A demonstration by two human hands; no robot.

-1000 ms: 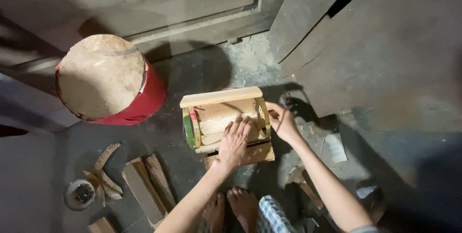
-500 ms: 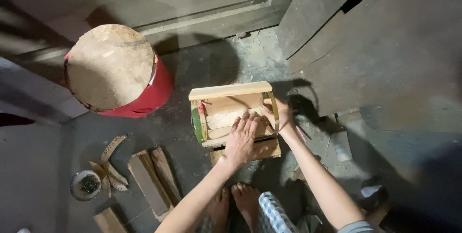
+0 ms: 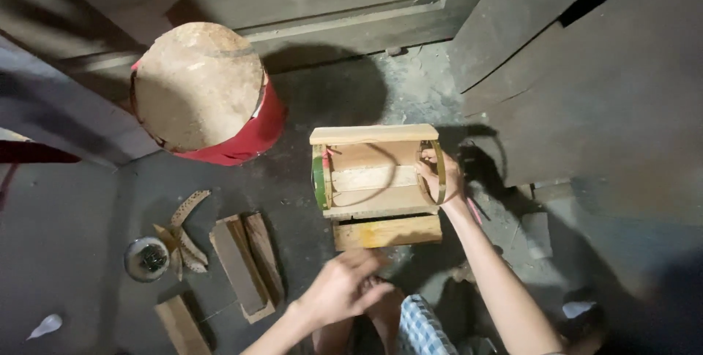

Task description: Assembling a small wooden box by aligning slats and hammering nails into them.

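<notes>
Head view showed the right hand [image 3: 441, 175] closed around a thin curved band [image 3: 439, 172] at the right end of a small wooden frame [image 3: 377, 173], fingers wrapped over the hoop where it met the slats. The left hand [image 3: 344, 287] hung free nearer the person, away from the frame, fingers loosely curled and holding nothing that could be made out. The frame sat on the dark concrete floor [image 3: 307, 208], just beyond the person's bare feet, with a green band [image 3: 319, 178] at its left end and a loose yellowish board [image 3: 387, 231] lying against its near edge.

By its look the frame was light and stiff, made of thin pale slats that could split if twisted; the bands seemed springy and likely to slip off an end. The surest hold appeared to be at both ends together, palms over the hoops, rather than on a single slat.

Farther left stood a red drum [image 3: 242, 135] capped with a round wooden block [image 3: 196, 84]. Nearer on the left lay short wood offcuts [image 3: 245, 263], a few curved strips [image 3: 187, 234] and a small round tin [image 3: 146, 258]. Grey panels [image 3: 586, 69] leaned at far right.
</notes>
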